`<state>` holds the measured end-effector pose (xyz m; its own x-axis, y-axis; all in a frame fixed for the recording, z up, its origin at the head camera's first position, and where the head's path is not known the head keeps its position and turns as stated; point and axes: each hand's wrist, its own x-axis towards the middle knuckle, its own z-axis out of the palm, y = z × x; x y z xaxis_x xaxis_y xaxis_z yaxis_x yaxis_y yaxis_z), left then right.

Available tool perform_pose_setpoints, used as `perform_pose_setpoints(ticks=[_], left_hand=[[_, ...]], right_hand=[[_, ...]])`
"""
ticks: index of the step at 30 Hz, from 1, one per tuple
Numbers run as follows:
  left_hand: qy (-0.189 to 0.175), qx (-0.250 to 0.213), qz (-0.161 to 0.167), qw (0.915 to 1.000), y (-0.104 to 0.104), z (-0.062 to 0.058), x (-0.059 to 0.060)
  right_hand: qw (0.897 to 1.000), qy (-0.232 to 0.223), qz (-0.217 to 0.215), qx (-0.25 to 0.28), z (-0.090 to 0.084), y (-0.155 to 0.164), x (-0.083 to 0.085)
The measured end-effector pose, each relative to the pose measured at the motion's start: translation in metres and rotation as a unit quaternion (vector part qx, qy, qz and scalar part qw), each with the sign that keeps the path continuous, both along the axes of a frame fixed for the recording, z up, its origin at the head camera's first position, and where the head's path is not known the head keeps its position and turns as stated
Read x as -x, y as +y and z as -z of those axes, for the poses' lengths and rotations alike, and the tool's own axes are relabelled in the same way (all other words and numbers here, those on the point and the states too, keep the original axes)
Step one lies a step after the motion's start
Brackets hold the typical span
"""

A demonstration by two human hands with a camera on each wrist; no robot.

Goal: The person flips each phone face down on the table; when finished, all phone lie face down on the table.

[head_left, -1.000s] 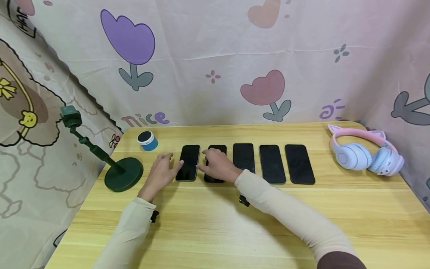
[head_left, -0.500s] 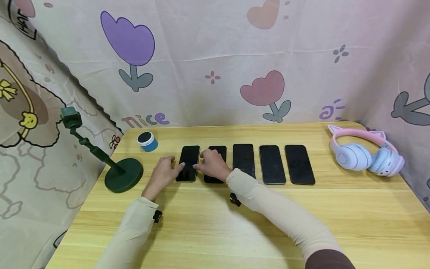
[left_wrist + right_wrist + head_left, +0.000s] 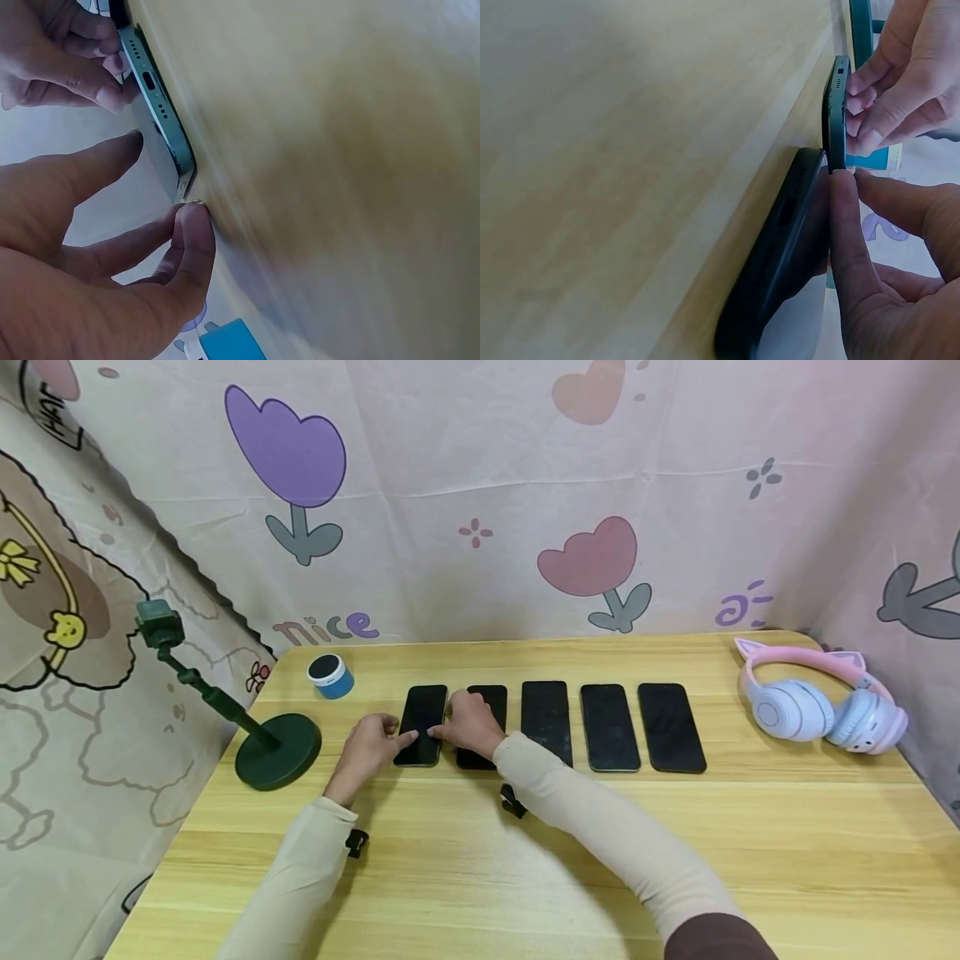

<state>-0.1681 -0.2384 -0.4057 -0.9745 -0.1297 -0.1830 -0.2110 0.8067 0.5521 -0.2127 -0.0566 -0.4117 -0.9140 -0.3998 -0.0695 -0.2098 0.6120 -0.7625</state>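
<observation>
At the far left of the surface [image 3: 450, 877] stands a dark green stand [image 3: 279, 757] with a round base and a jointed arm leaning up and to the left. Behind it and to its right sits a blue jar [image 3: 335, 682] with a white rim and a dark top.

Next comes the left hand [image 3: 365, 752], at the left side of the leftmost phone [image 3: 422, 717]. Its fingers bend toward that long edge, their tips at the edge near a corner, while the thumb reaches over the dark screen, a small gap showing beneath it in the left wrist view. The leftmost phone lies screen up between the two hands. At its right side, the right hand [image 3: 472, 724] has its index finger by the edge and its thumb over the screen. Whether the fingers of either hand grip it, I cannot tell.

The right hand partly covers the second phone [image 3: 492, 700]. Further right, apart from both hands, follow the third phone [image 3: 546, 720], the fourth phone [image 3: 610, 727] and the fifth phone [image 3: 672, 727], then pink and pale blue headphones [image 3: 787, 711] with cat ears.
</observation>
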Motion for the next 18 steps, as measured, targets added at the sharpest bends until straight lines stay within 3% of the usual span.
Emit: perform_pose_setpoints(ticks=[18], left_hand=[[-0.001, -0.03, -0.045, 0.9985, 0.003, 0.003, 0.004]], right_hand=[[0.999, -0.035, 0.025, 0.003, 0.001, -0.011, 0.003]])
